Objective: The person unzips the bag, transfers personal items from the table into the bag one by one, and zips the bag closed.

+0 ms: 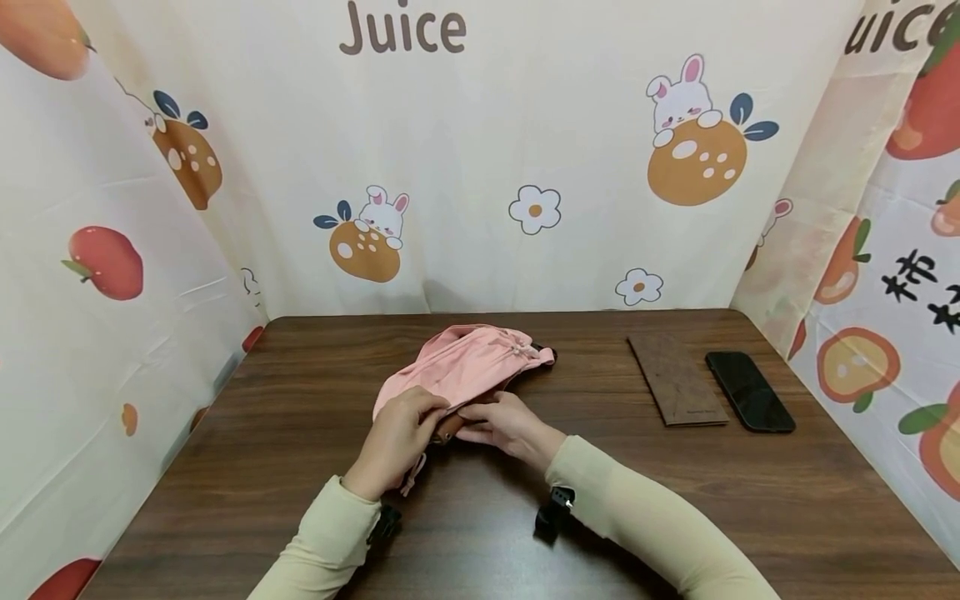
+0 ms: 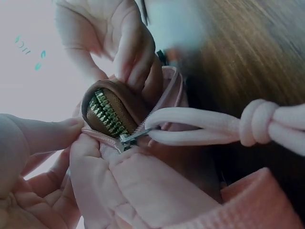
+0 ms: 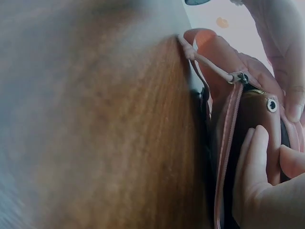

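A pink fabric bag [image 1: 461, 360] lies on the table with its zip open. In the opening sits a small brown leather zip pouch [image 3: 261, 121], partly inside; its brass zip teeth show in the left wrist view. My left hand [image 1: 399, 437] pinches the bag's edge beside the opening, between thumb and fingers. From the other side, my right hand [image 1: 512, 427] grips the brown pouch, fingers on one face and thumb on the other. A knotted pink cord [image 2: 190, 125] hangs from the bag's zip slider [image 2: 126, 141]. The bag's inside is mostly hidden.
To the right on the wooden table [image 1: 600, 467] lie a flat brown booklet-like item [image 1: 677, 383] and a black phone [image 1: 750, 392]. Printed curtains [image 1: 480, 150] enclose the back and sides. A dark strap with a black device [image 1: 553, 512] is on the right wrist.
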The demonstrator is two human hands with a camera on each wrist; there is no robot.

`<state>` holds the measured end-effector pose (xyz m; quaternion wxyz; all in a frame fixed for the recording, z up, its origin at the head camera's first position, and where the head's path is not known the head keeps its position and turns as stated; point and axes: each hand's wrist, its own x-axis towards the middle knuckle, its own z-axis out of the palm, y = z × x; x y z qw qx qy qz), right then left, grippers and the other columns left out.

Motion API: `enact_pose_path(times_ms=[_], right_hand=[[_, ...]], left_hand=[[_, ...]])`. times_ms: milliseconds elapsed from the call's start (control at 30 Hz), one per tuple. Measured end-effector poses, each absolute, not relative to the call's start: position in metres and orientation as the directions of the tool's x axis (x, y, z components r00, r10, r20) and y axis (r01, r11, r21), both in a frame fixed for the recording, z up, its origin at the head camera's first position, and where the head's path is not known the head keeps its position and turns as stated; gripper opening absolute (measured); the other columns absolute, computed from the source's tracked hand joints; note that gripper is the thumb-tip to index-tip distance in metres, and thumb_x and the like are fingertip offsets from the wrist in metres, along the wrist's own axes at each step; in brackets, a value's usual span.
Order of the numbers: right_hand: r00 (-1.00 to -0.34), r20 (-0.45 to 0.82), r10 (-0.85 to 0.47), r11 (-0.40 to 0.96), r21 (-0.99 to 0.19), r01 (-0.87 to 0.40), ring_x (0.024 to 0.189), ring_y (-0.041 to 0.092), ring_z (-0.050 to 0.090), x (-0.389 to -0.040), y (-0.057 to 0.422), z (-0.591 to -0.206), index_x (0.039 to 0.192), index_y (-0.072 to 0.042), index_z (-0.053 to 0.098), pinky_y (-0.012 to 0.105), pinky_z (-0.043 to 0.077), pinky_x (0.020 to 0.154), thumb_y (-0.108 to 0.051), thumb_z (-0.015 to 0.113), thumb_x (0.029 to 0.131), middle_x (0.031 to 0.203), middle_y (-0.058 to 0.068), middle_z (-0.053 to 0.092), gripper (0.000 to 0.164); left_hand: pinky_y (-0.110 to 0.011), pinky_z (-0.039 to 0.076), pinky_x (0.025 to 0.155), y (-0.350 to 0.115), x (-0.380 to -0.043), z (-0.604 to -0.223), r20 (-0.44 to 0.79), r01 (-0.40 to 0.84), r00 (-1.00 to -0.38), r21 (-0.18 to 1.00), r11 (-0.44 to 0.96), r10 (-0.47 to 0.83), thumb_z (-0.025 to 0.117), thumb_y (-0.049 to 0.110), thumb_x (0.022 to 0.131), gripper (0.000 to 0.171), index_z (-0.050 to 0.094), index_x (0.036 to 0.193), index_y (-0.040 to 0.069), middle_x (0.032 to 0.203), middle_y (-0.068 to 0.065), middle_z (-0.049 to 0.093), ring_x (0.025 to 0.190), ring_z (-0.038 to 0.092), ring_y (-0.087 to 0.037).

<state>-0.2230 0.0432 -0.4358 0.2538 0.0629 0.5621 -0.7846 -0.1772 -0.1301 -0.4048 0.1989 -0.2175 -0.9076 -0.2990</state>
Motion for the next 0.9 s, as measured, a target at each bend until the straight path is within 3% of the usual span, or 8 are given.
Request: enact_pose_path(times_ms=[133,667,900], right_hand=[[-0.875,-0.368,-0.315,-0.271,-0.848,0.455,0.084,0.022,0.067,-0.220,0.043,-0.437,0.133,0.008,0.033,0.042,0.057,0.087,0.010,0.056,0.091,0.103,0.013,0.060,0.048],[-0.923,-0.291,-0.253,-0.346,-0.863,0.367,0.091,0.020,0.065,-0.217,0.026,-0.445,0.126,0.015,0.051,0.039,0.057,0.085,0.016,0.054,0.088,0.106,0.011,0.065,0.039],[-0.940,-0.280,-0.194,-0.333,-0.883,0.332,0.087,0.017,0.064,-0.216,0.017,-0.446,0.124,0.019,0.049,0.037,0.058,0.083,0.016,0.054,0.088,0.104,0.015,0.066,0.037]], left_hand=[[-0.033,0.055,0.077,-0.130,-0.176,-0.406,0.485,0.513,-0.827,0.442,0.736,0.284,0.073,-0.001,0.083,0.012,0.075,0.089,0.010,0.086,0.000,0.069,0.082,0.067,-0.013],[-0.032,0.055,0.076,-0.118,-0.175,-0.406,0.517,0.558,-0.801,0.459,0.691,0.302,0.073,0.003,0.084,0.007,0.074,0.088,0.009,0.086,0.001,0.070,0.083,0.068,-0.014],[-0.034,0.055,0.077,-0.117,-0.176,-0.404,0.529,0.561,-0.796,0.461,0.688,0.294,0.074,0.003,0.084,0.008,0.074,0.089,0.008,0.087,-0.001,0.071,0.084,0.068,-0.016]])
